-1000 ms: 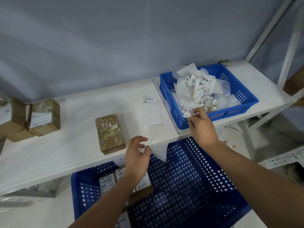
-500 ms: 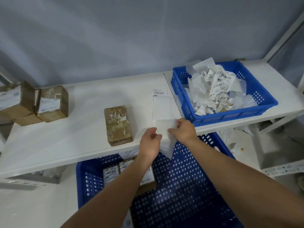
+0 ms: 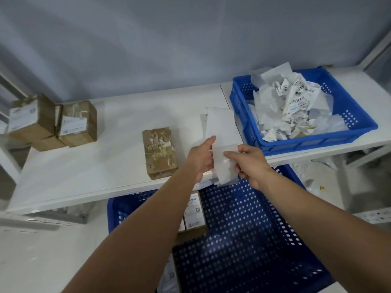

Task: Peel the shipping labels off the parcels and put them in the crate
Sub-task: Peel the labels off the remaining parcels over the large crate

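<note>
Hands meet at the table's [image 3: 105, 166] front edge. The left hand [image 3: 201, 157] and right hand [image 3: 249, 163] each pinch a side of one white label sheet [image 3: 224, 166]. Its long axis runs away from the person, and its near end hangs past the edge. The blue crate [image 3: 317, 142] of peeled labels lies ahead and rightward, closer to the right hand. A stripped parcel [image 3: 159, 152] sits just left.

1. Parcel stockroom or warehouse corner.
2. White metal shelf [image 3: 101, 172] rack against a plain grey wall [image 3: 169, 39].
3. Taped cardboard parcels [image 3: 78, 123] with shipping stickers on the shelf.
4. Blue perforated crate [image 3: 317, 143] heaped with peeled labels [image 3: 292, 111]; bigger crate [image 3: 243, 240] below holds labelled boxes [image 3: 194, 212].
</note>
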